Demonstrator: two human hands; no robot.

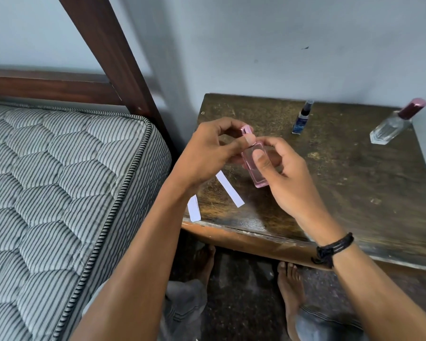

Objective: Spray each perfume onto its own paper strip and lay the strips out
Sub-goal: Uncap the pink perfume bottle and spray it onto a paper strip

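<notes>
A: Location and hold?
B: Above the worktop, near its left edge, the pink bottle is gripped round its body by the right hand. Its cap is pinched by fingers of the left hand.
A: Handling, axis?
B: Judged rigid, slick, breakable; flat sides advised. Long axis is tilted, cap toward the far-left corner.

Worn, scratched wooden table with a dull finish. Glossy pink glass bottle, matt white paper strip. Striped quilted cloth mattress.

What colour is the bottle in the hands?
Pink, seen best in the head view: the bottle and its cap.
</notes>
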